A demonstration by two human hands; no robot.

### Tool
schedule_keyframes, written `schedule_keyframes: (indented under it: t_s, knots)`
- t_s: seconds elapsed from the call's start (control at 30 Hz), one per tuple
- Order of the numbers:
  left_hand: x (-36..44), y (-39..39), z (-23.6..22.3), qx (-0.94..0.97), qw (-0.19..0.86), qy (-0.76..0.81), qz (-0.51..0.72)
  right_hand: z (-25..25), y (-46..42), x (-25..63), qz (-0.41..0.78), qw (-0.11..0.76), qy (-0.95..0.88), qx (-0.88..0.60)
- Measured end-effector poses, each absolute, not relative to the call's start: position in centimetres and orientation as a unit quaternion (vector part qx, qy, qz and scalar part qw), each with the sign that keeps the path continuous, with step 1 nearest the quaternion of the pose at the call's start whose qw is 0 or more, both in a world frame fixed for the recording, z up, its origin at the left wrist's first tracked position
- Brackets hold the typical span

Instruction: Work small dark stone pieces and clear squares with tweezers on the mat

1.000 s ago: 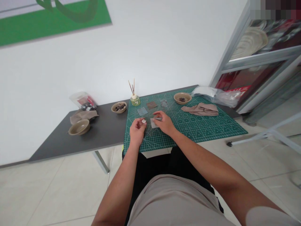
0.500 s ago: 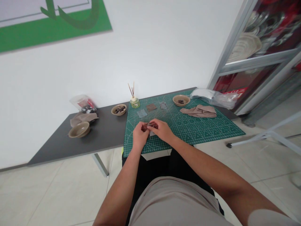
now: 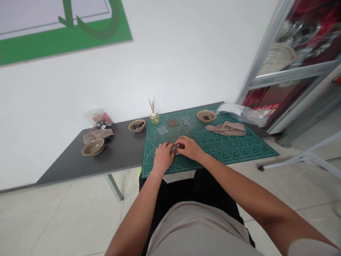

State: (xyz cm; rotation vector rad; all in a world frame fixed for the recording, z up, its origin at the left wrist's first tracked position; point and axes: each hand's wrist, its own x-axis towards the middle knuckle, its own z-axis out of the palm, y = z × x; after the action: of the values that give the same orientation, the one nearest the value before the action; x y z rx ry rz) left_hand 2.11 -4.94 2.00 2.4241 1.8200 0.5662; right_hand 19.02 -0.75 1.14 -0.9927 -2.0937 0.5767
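Note:
My left hand (image 3: pixel 163 157) and my right hand (image 3: pixel 190 148) meet over the near part of the green cutting mat (image 3: pixel 218 144). Between their closed fingertips is a small pale grey piece of thin sheet (image 3: pixel 174 148), mostly covered by the fingers. Just beyond the hands lie three small squares: a pale translucent one (image 3: pixel 162 130), a brown one (image 3: pixel 173 123) and a grey one (image 3: pixel 186 122). A crumpled beige cloth (image 3: pixel 227 128) rests on the mat to the right.
At the back stand a reed diffuser (image 3: pixel 155 117), a bowl of dark lumps (image 3: pixel 136 125) and a bowl with a few dark bits (image 3: pixel 206 116). On the left are another bowl (image 3: pixel 93 147), a cloth (image 3: pixel 97 134) and a clear bag (image 3: pixel 98 119). Clear plastic (image 3: pixel 243 113) lies back right.
My left hand has turned so its back faces up more, its fingers now over the pale grey piece. Both hands have shifted slightly right, and the view has moved a little.

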Motion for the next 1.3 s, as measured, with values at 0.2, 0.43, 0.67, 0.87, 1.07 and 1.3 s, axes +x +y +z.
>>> schedule_keyframes:
  t_s: [0.2,0.43,0.67,0.87,1.07,1.3]
  knots:
    - [1.97,-5.13,1.57,0.773,0.024,0.601,0.201,0.96,-0.73,18.98,0.177,0.334,-0.835,-0.4]
    - [2.02,-5.27,1.48,0.776,0.023,0.594,0.209,0.72,-0.59,19.16,0.147,0.309,-0.859,-0.382]
    - [1.92,-5.28,1.46,0.784,0.031,0.582,0.215,0.67,-0.3,19.13,0.143,0.305,-0.857,-0.39]
    - [1.96,-5.1,1.42,0.781,0.023,0.59,0.202,0.75,-0.49,19.32,0.158,0.313,-0.856,-0.38]
    - [2.01,-5.16,1.39,0.777,0.029,0.592,0.215,0.44,-0.76,19.31,0.144,0.32,-0.85,-0.393]
    - [2.16,-5.3,1.61,0.777,0.017,0.598,0.195,0.82,-0.81,19.59,0.154,0.304,-0.869,-0.359]
